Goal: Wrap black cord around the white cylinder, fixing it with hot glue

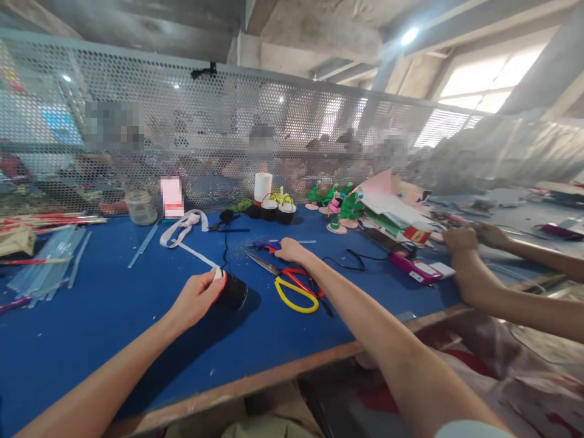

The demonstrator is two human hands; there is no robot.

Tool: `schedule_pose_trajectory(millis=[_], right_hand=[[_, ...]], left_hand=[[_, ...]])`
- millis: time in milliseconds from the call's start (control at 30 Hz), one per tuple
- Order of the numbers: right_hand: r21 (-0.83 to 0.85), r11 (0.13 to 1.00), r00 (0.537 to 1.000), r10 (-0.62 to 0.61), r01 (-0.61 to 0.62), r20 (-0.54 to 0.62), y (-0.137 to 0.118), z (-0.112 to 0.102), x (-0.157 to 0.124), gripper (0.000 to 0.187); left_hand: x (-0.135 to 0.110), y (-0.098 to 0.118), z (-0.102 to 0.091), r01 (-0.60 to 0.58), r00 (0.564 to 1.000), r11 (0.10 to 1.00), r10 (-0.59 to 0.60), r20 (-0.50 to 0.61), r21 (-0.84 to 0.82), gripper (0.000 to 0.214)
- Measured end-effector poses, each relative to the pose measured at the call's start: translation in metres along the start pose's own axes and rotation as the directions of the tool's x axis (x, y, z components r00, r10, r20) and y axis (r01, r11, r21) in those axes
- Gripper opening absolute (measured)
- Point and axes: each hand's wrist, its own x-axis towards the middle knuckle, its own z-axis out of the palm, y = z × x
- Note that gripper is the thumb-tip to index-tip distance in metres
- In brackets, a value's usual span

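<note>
My left hand (199,299) is closed on a small black cup (235,292), which lies tilted with a bit of red by my fingers. The same hand pinches the end of a white ribbon (197,255) against the cup, and the loose ribbon loops away over the blue table. A black cord (225,246) also leads to the cup. My right hand (291,250) is wrapped round a blue and red glue gun (267,245), with a clear stick at its rear. Just below it lie yellow-handled scissors (296,297) and a red-handled tool (298,280).
Clear glue sticks (43,261) lie at left near a plastic jar (140,208). Small black pots (286,210), stacked white cups (263,185) and green figures (350,207) stand at the back. A purple device (415,269) and a co-worker's arms (483,274) are at right.
</note>
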Motion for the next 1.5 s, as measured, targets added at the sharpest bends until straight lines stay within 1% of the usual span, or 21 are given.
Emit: schedule_pose_trajectory(millis=[100, 167, 233, 300, 367, 433, 533, 600, 700, 767, 867, 967, 1167, 1300, 1500], right_hand=[[0.145, 0.987, 0.995, 0.082, -0.074, -0.050, -0.007, -0.004, -0.008, 0.008], [0.262, 0.963, 0.995, 0.086, -0.069, -0.056, -0.015, -0.013, -0.017, 0.010], [0.366, 0.929, 0.998, 0.058, -0.045, -0.025, -0.024, -0.021, -0.028, 0.008], [0.477, 0.878, 0.999, 0.023, -0.041, 0.044, -0.033, -0.025, -0.039, 0.011], [0.617, 0.785, 0.990, -0.036, -0.058, 0.138, -0.040, -0.025, -0.050, 0.014], [0.679, 0.733, 0.982, -0.107, -0.030, 0.159, -0.047, -0.021, -0.060, 0.014], [0.669, 0.741, 0.968, -0.205, 0.055, 0.147, -0.055, -0.013, -0.074, 0.015], [0.620, 0.781, 0.959, -0.223, 0.067, 0.177, -0.058, -0.009, -0.083, 0.016], [0.520, 0.853, 0.965, -0.169, 0.041, 0.201, -0.062, -0.007, -0.094, 0.016], [0.468, 0.883, 0.974, -0.140, 0.041, 0.179, -0.063, -0.006, -0.099, 0.018], [0.411, 0.909, 0.982, -0.133, 0.067, 0.136, -0.065, -0.005, -0.103, 0.018], [0.373, 0.923, 0.985, -0.142, 0.095, 0.100, -0.066, -0.004, -0.104, 0.018], [0.328, 0.931, 0.976, -0.197, 0.157, 0.092, -0.067, -0.006, -0.105, 0.015], [0.311, 0.927, 0.964, -0.250, 0.212, 0.088, -0.069, -0.007, -0.107, 0.014], [0.280, 0.907, 0.943, -0.333, 0.314, 0.023, -0.066, -0.003, -0.106, 0.013]], left_hand=[[0.000, -0.001, -0.002, -0.012, 0.999, 1.000, 0.012, -0.040, -0.020, 0.033], [0.001, -0.001, -0.002, -0.004, 0.999, 1.000, 0.002, -0.054, -0.030, 0.033], [0.001, -0.002, -0.003, 0.003, 0.999, 1.000, -0.004, -0.051, -0.031, 0.033], [0.002, -0.003, -0.003, 0.000, 0.999, 1.000, 0.000, -0.047, -0.018, 0.034], [0.003, -0.004, -0.005, -0.004, 0.998, 1.000, 0.004, -0.057, 0.003, 0.033], [0.005, -0.006, -0.007, 0.000, 0.997, 1.000, 0.002, -0.074, 0.021, 0.033], [0.008, -0.009, -0.011, 0.009, 0.995, 0.999, -0.004, -0.101, 0.043, 0.034], [0.010, -0.012, -0.012, 0.012, 0.994, 0.999, -0.006, -0.109, 0.053, 0.035], [0.011, -0.015, -0.013, 0.004, 0.996, 0.999, 0.000, -0.091, 0.046, 0.036], [0.011, -0.016, -0.013, -0.002, 0.997, 0.999, 0.005, -0.075, 0.035, 0.035], [0.011, -0.016, -0.013, -0.005, 0.998, 0.999, 0.008, -0.068, 0.035, 0.035], [0.011, -0.017, -0.013, -0.010, 0.998, 0.999, 0.014, -0.068, 0.048, 0.034], [0.012, -0.017, -0.013, -0.005, 0.999, 0.999, 0.008, -0.053, 0.042, 0.031], [0.012, -0.016, -0.013, 0.009, 0.999, 0.999, -0.007, -0.039, 0.053, 0.032], [0.012, -0.014, -0.013, 0.014, 0.999, 0.997, -0.010, -0.054, 0.080, 0.033]])
